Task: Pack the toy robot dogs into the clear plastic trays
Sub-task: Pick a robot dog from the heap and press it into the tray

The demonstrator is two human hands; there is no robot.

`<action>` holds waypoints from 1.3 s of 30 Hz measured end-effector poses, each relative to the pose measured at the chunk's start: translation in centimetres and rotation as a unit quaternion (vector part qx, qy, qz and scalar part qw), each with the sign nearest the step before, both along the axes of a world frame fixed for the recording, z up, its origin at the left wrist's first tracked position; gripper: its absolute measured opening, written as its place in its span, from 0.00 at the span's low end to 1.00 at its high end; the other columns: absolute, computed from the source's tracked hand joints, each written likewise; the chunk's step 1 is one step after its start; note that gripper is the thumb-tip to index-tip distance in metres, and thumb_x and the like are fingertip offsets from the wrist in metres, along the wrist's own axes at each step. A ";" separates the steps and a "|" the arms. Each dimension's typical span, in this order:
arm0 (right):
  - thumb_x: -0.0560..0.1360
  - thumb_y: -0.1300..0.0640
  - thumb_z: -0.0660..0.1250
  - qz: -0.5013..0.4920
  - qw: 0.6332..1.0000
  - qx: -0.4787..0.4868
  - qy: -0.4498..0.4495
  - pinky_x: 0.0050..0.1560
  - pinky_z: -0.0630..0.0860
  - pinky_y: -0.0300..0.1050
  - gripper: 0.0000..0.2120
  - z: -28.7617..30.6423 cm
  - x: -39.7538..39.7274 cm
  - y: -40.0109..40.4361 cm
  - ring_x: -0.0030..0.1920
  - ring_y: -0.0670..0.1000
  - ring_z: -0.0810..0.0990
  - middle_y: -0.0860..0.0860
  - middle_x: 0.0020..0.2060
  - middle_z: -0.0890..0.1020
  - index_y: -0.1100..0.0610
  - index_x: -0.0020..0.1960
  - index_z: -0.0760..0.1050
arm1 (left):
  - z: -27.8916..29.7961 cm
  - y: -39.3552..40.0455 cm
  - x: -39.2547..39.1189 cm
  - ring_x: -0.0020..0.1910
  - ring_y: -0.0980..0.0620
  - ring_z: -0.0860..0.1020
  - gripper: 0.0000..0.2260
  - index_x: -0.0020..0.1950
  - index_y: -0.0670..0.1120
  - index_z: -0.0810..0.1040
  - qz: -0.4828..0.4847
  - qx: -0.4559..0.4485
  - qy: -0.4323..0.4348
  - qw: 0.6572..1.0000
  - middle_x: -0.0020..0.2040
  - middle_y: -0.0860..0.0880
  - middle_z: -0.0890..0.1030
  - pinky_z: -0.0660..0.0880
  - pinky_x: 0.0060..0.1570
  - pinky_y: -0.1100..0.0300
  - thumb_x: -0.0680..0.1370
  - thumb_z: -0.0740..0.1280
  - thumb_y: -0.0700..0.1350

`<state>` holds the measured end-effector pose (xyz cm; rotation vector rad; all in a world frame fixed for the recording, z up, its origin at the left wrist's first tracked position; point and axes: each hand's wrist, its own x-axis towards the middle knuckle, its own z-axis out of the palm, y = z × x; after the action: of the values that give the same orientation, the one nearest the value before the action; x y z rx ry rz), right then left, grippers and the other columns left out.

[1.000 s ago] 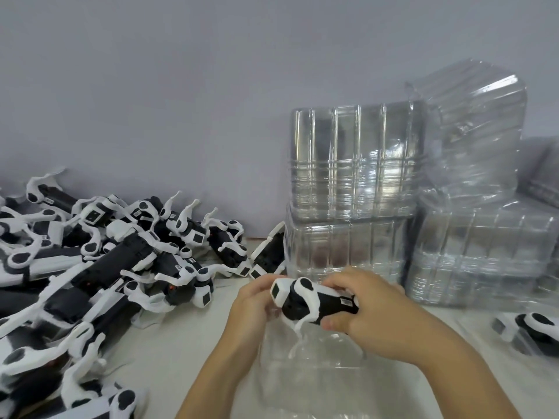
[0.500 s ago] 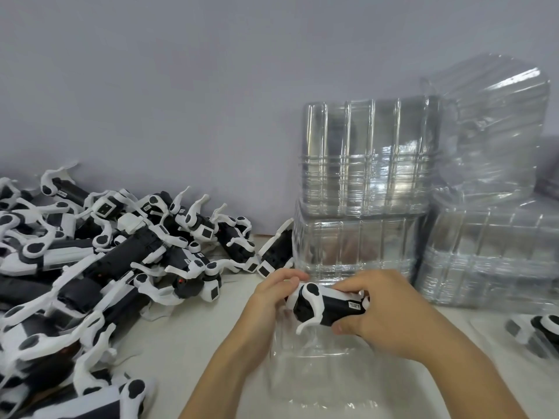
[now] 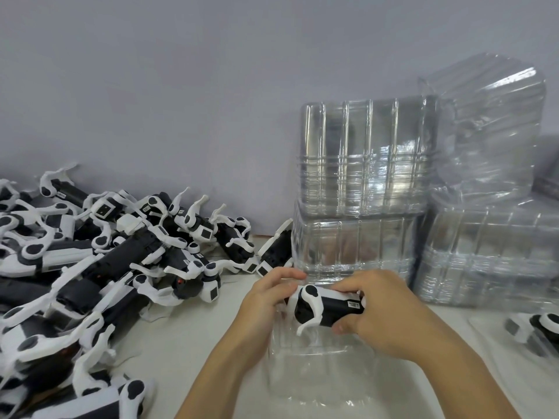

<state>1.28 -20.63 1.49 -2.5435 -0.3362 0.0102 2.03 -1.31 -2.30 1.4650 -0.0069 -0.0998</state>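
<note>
Lowered slightly, both hands grip one toy robot dog point(image 3: 328, 306), left hand point(image 3: 266, 300), right hand point(image 3: 375, 313), above the open clear tray point(image 3: 326, 373); next, seating it inside

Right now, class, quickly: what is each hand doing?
Left hand: closed, holding the head end of the black-and-white plastic toy robot dog.
Right hand: closed, holding the same dog's body.

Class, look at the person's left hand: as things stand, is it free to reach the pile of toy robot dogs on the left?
Probably not yet. The left hand holds one end of the toy robot dog over the clear tray. Otherwise only bare table separates it from the pile.
</note>
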 end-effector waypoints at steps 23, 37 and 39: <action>0.68 0.47 0.77 0.006 0.999 -0.010 -0.052 0.50 0.66 0.44 0.07 -0.4 -0.1 0.4 0.46 0.44 0.73 0.42 0.40 0.77 0.43 0.45 0.81 | 0.2 0.2 0.6 0.45 0.46 0.80 0.13 0.51 0.46 0.84 0.020 0.022 0.098 0.995 0.46 0.45 0.86 0.75 0.50 0.53 0.67 0.70 0.39; 0.68 0.50 0.79 -0.002 1.000 -0.004 0.000 0.48 0.76 0.41 0.10 0.4 -0.3 0.0 0.45 0.43 0.77 0.40 0.43 0.79 0.40 0.47 0.83 | -0.1 0.5 0.8 0.50 0.48 0.84 0.19 0.54 0.44 0.83 -0.009 0.041 0.086 0.995 0.49 0.43 0.87 0.78 0.54 0.51 0.66 0.64 0.32; 0.70 0.49 0.78 -0.019 1.000 0.017 -0.003 0.42 0.71 0.31 0.10 0.8 -0.3 -0.5 0.44 0.40 0.77 0.38 0.46 0.78 0.38 0.48 0.83 | -0.1 0.4 0.8 0.50 0.48 0.84 0.19 0.53 0.44 0.84 -0.003 0.055 0.083 0.995 0.48 0.44 0.87 0.76 0.62 0.47 0.68 0.62 0.30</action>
<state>0.99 -21.12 2.27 -2.5157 -0.2887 -0.0173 2.82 -0.89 -2.40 1.5631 0.1319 -0.2295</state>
